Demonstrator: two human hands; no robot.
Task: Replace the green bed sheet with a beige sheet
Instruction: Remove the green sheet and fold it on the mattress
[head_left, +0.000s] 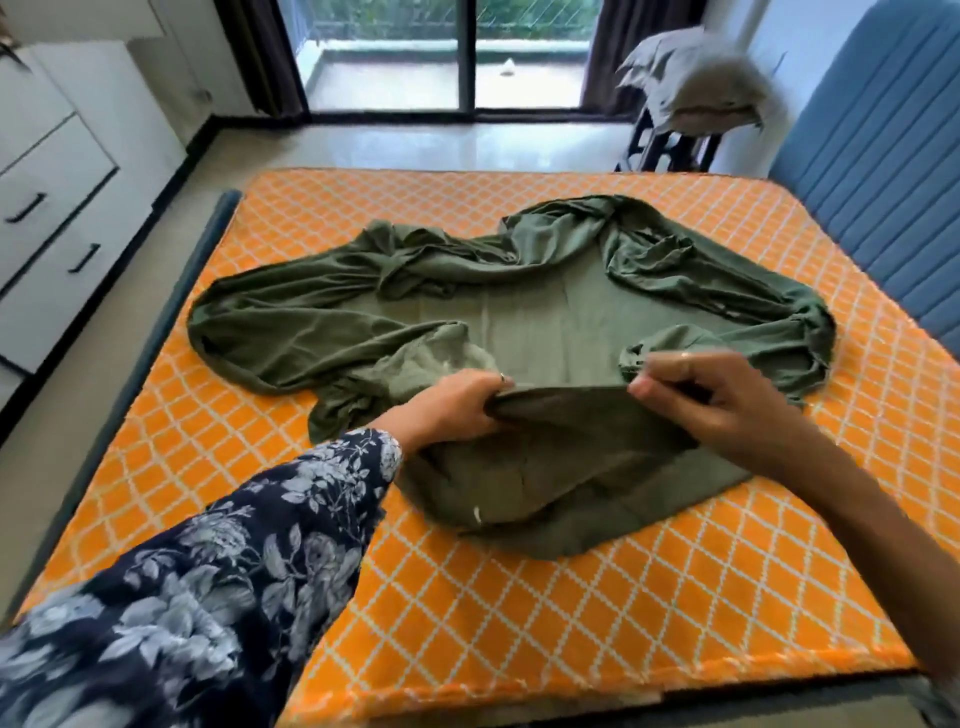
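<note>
While both hands pinch the near hem of the green sheet (545, 312), the left hand (457, 410) and right hand (711, 395) hold that edge raised and taut between them. Loose and bunched, the sheet lies off its corners in the middle of the orange diamond-patterned mattress (519, 597). Greyish folded bedding (696, 88) sits on a stool beyond the bed's far right corner.

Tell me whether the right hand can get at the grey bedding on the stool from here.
Probably not: the right hand grips the green sheet, and the grey bedding lies beyond the mattress's far edge.
</note>
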